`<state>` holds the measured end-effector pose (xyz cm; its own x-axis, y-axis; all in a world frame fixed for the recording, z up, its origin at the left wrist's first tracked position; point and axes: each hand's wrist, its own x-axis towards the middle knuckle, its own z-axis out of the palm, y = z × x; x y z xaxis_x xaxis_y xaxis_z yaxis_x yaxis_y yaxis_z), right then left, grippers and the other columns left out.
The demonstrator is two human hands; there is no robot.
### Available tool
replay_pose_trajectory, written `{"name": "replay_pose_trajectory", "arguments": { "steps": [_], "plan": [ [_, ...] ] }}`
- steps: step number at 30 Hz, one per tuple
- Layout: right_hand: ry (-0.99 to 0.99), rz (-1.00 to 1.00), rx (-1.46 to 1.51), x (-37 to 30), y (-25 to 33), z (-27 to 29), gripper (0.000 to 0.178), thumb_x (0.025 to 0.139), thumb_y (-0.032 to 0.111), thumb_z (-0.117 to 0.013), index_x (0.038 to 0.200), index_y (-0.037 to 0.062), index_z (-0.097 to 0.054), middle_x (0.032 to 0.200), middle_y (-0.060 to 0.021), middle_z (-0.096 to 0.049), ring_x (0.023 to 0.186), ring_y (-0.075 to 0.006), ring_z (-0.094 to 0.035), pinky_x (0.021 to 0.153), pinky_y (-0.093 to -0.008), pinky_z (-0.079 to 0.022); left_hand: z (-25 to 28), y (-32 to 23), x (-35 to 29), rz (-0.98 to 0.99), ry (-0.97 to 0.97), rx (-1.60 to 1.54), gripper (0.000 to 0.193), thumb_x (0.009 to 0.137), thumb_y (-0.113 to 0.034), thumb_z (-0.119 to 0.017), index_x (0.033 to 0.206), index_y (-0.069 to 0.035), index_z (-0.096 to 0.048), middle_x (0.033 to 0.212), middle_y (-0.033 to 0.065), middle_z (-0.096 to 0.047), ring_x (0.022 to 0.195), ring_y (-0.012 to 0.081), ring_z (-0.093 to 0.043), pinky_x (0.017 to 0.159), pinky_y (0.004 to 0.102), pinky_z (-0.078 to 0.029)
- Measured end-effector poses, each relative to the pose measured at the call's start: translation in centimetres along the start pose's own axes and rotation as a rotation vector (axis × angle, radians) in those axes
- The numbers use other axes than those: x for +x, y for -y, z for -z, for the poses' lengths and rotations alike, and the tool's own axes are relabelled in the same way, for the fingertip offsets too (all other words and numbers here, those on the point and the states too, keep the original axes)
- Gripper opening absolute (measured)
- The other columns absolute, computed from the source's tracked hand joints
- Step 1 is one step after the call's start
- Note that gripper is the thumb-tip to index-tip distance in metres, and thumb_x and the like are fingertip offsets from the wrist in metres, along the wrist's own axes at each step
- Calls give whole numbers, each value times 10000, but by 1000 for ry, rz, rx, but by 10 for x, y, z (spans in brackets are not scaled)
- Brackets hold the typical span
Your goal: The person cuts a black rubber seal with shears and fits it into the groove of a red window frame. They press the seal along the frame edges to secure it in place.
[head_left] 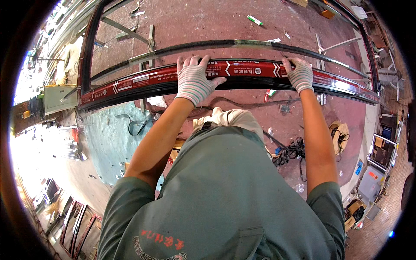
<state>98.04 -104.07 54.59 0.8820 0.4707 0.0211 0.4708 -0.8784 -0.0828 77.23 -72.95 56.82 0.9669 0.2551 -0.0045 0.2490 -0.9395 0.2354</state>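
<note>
A large dark metal frame [164, 74] with a printed red film strip along its near bar lies across in front of me. My left hand [197, 80], in a striped knit glove, rests on this bar left of the middle; its fingers stretch toward the far edge and the thumb points right. Further right, my right hand [300, 76], gloved alike, has its fingers bent over the same bar, gripping it. A slim dark rail [190, 47] runs across the frame just beyond both hands. The undersides of the bar and my fingertips are partly hidden.
Metal support legs [151, 41] stand under the frame. On the red floor lie a green-and-white tube [255, 20] and a tangle of black strips [291, 151]. A pale blue sheet [108, 134] covers the floor at left. Left of the frame stands a greenish metal box [60, 99].
</note>
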Motion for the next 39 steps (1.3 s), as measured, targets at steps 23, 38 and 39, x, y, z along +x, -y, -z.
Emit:
{"name": "replay_pose_trajectory", "arguments": {
  "steps": [23, 38, 39],
  "plan": [
    [44, -31, 53, -1, 5, 8, 550, 985, 566, -496, 1114, 98, -754, 1122, -144, -721, 1100, -317, -634, 1058, -424, -414, 9, 41, -12, 1, -43, 31, 920, 729, -637, -774, 1374, -17, -559, 1342, 196, -584, 1308, 345, -503, 1209, 507, -246],
    [-45, -14, 64, -1, -3, -4, 515, 964, 564, -536, 1039, 115, -776, 1040, -125, -737, 1047, -320, -649, 1011, -434, -440, 19, 76, -20, -20, -17, 99, 913, 730, -623, -779, 1389, -35, -550, 1366, 195, -568, 1304, 370, -505, 1213, 494, -258],
    [-68, 2, 62, -1, -2, -3, 507, 961, 555, -549, 1028, 107, -777, 1032, -135, -740, 1046, -326, -655, 999, -442, -452, 20, 75, -19, -38, 6, 129, 898, 758, -619, -758, 1400, -33, -535, 1359, 205, -566, 1304, 380, -502, 1211, 504, -255]
  ]
}}
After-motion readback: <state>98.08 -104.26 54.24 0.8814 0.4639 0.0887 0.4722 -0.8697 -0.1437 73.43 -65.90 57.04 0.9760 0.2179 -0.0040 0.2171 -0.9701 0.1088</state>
